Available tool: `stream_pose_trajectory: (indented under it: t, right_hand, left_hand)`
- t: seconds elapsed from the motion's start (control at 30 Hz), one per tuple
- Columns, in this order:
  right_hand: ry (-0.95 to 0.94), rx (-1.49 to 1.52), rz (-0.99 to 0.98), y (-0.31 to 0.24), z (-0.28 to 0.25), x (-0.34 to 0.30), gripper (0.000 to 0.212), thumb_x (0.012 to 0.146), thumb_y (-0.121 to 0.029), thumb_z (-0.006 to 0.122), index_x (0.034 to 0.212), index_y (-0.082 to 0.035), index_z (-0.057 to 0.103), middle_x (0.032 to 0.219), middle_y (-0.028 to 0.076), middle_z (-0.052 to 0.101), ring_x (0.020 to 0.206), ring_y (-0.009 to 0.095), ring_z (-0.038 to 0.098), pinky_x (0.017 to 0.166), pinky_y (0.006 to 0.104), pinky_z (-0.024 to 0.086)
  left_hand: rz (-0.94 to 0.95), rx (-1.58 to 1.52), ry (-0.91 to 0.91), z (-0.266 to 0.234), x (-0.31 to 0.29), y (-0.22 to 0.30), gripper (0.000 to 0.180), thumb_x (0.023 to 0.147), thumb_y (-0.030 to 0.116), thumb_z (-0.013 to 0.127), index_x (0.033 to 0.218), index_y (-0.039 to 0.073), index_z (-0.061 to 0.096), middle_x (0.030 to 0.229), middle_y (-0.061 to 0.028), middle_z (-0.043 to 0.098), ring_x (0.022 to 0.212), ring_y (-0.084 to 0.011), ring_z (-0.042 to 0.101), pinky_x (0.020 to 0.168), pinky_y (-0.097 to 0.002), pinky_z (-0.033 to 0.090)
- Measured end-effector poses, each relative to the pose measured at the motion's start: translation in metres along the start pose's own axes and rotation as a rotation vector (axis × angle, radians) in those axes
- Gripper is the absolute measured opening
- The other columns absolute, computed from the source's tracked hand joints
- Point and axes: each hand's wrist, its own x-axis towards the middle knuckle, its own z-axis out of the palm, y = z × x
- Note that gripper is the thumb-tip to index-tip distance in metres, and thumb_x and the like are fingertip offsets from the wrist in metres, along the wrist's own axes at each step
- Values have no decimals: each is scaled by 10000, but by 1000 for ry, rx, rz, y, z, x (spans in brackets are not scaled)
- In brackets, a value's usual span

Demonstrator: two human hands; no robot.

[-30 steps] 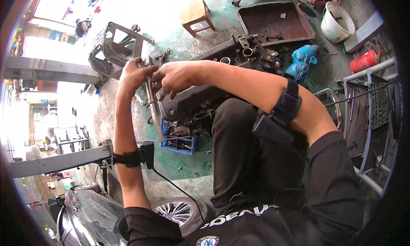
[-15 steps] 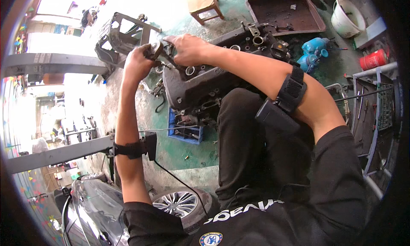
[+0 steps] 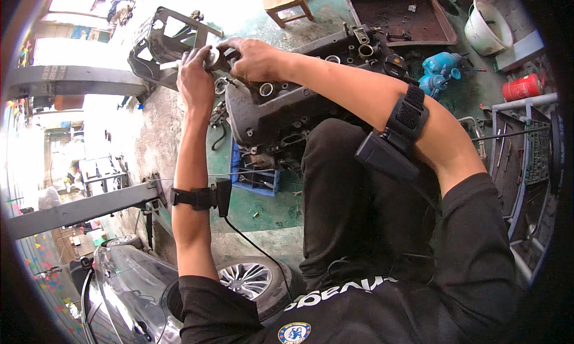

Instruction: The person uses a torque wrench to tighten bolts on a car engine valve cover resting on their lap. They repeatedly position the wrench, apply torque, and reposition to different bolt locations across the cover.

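Above the far left end of a dark engine [image 3: 257,114], a round silvery metal part [image 3: 213,58] is between my two hands. My left hand [image 3: 196,84] has its fingers closed round its left side. My right hand [image 3: 256,60] is bent in from the other side, with the index finger and thumb close against the part; the exact contact there is partly hidden. Just below the hands, round openings show in the engine's black top cover. Black straps with dark boxes sit on both my arms.
Beyond the hands stands a dark metal frame [image 3: 161,45]. A blue crate [image 3: 257,182] lies under the engine. Farther off are a brown tray [image 3: 406,15], a wooden stool [image 3: 286,2], a white bucket [image 3: 487,27], and blue bottles [image 3: 439,66]. A wheel [image 3: 254,281] and car are near left.
My left hand has risen slightly and turned, showing more of its back. My right hand's outstretched index finger has curled in toward the round part, and the hands are closer together.
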Motion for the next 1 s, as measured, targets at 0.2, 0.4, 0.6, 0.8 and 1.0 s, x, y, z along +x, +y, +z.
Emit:
stream_pose_trajectory:
  t: [0.2,0.4,0.6,0.8,1.0]
  right_hand:
    - [8,40,-66,13,4,5,608,698,-143,618,1279,1,515,1207,219,562,1069,294,574,943,333,454]
    - [-14,35,-38,21,14,6,572,688,-151,598,1244,-21,558,1005,185,638,873,279,627,771,344,522]
    - [-70,-246,-42,20,19,4,639,755,-172,544,1373,-41,449,1129,221,617,963,281,623,826,348,509]
    - [124,-303,203,30,18,10,528,787,-231,545,1254,15,526,1178,221,604,1110,317,585,1006,373,438]
    - [123,-497,351,59,-13,10,421,815,-288,545,1086,31,596,1080,211,642,997,308,642,888,395,515]
  left_hand:
    - [-234,-76,-11,16,-5,2,417,806,1,550,1174,163,657,1210,-192,595,1067,-384,598,839,-415,518]
    - [-499,-986,-286,10,-5,-11,659,735,-94,515,1375,49,454,1317,-174,528,1069,-253,604,894,-334,510]
    - [-676,-1097,-57,10,1,4,499,785,313,768,1143,8,604,917,-114,691,809,-169,662,673,-313,507]
    - [-708,-1046,-139,17,20,13,510,806,216,720,1223,-29,557,863,-103,648,755,-220,669,694,-331,526]
    - [-662,-953,-425,6,30,10,362,830,169,651,1125,-13,546,1027,-131,650,933,-272,677,813,-351,506]
